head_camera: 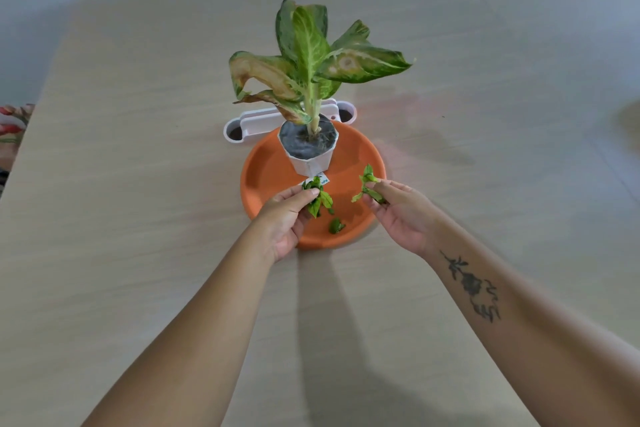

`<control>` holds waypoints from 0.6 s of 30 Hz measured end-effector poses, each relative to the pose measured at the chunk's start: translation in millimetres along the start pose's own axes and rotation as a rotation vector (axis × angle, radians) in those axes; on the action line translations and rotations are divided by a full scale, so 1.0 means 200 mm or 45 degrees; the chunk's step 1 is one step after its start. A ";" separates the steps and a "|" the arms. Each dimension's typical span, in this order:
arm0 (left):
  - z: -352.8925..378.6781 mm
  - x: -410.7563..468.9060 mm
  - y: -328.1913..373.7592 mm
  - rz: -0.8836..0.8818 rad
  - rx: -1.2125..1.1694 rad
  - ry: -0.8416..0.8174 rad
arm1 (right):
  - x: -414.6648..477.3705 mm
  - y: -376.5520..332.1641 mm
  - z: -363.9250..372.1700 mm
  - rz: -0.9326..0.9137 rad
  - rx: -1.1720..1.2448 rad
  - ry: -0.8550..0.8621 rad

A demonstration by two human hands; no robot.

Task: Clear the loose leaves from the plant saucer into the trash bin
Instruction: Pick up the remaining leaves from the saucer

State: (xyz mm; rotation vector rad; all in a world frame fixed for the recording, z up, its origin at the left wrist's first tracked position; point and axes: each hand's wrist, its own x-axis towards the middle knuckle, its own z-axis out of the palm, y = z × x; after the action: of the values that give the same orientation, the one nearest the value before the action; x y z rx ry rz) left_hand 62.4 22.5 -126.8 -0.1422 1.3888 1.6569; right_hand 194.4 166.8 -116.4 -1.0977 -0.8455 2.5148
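In the orange plant saucer [273,163], near its front rim, one loose green leaf [336,225] is left lying alone — the others are gripped above it. A bunch of leaves [317,196] is pinched in the left hand [285,218], and a second bunch [369,184] is clamped in the right hand [403,211]. A white pot [308,154] with a yellowing plant [311,62] is set at the saucer's back, on a pale wooden table [138,218] — a white holder [239,130] is seen just behind

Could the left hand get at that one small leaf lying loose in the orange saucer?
Probably yes. The loose leaf lies in the open near the saucer front rim, just beside the left hand, with nothing over it. But that hand already pinches a bunch of leaves.
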 end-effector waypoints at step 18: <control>1.18 -0.52 -0.89 -0.212 0.075 -0.422 | -1.05 -0.28 -1.26 -0.344 0.402 0.351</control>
State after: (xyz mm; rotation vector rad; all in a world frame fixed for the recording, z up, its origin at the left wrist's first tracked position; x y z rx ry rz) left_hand 351.1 142.1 -105.9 0.0493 1.1405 1.4261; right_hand 522.7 217.4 -98.1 -1.1046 -0.4661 2.1207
